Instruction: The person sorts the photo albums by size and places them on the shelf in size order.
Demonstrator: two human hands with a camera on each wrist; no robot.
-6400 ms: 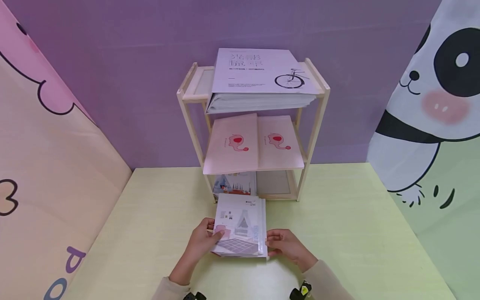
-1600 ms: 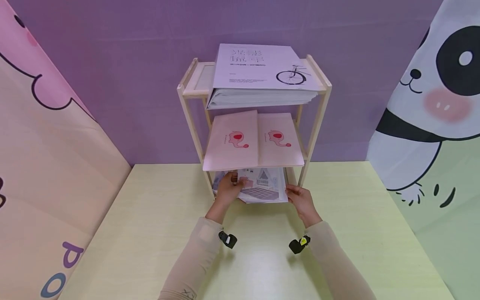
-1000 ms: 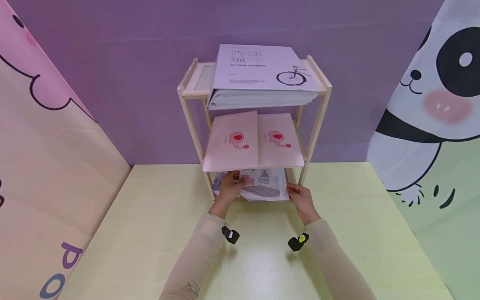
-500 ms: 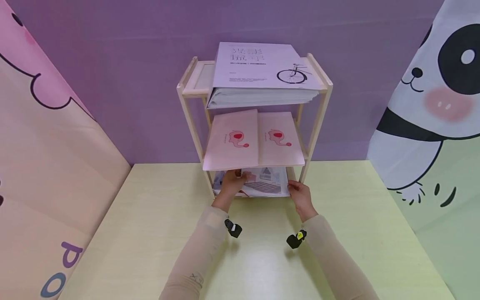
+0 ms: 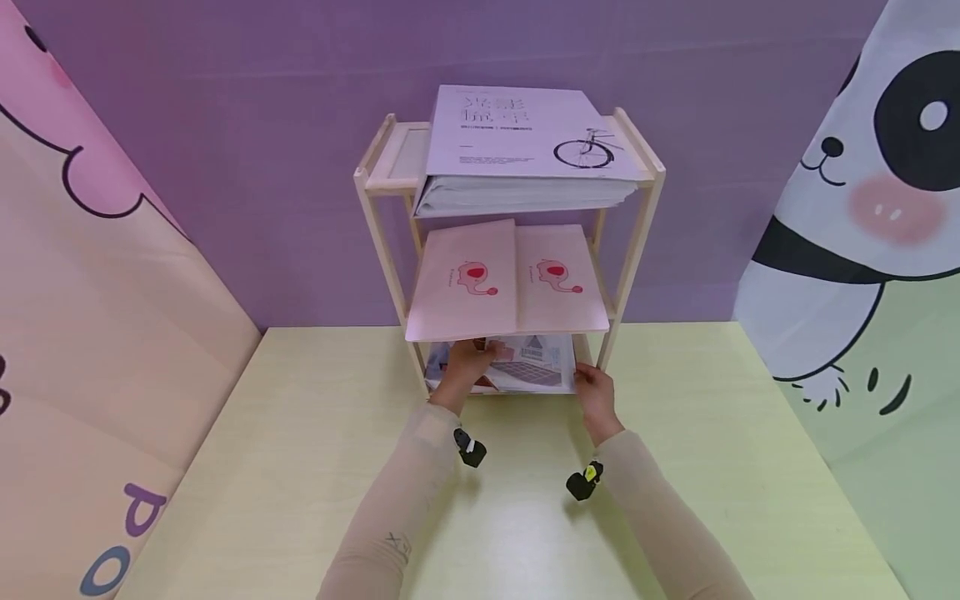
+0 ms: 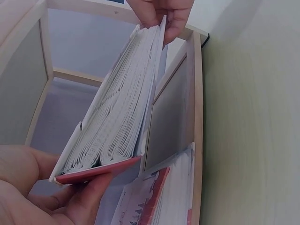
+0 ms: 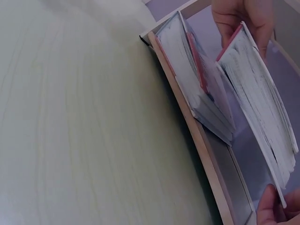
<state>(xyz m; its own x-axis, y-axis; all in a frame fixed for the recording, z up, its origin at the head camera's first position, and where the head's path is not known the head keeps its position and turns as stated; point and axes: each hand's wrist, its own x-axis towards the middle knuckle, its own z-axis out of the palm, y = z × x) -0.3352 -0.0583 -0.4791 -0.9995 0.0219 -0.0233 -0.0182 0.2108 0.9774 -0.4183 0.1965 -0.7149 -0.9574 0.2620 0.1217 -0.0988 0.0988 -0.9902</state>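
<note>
My hands hold a thick book (image 5: 528,377) with a pale printed cover and a red end inside the bottom level of a small wooden rack (image 5: 636,250). The left hand (image 5: 467,367) grips the book's left side, thumb on top and fingers beneath, as the left wrist view shows. My right hand (image 5: 597,397) pinches the right cover edge between thumb and fingers. In both wrist views the book is tilted, its page edges (image 7: 258,93) facing out, raised above the bottom shelf panel (image 6: 171,117). Beside it, on the left of that shelf, lie stacked books (image 7: 185,61) with red edges.
Two pink elephant-print books (image 5: 480,317) cover the middle shelf, close above my hands, and overhang its front. A big bicycle-cover book (image 5: 510,154) lies on the top shelf. The rack stands at the back of a pale table (image 5: 300,467) against a purple wall (image 5: 262,167).
From in front of the rack, the book has gone forward and right into the bottom level, both hands still holding it. Lately it slid slightly deeper; the right wrist shifted a little left.
</note>
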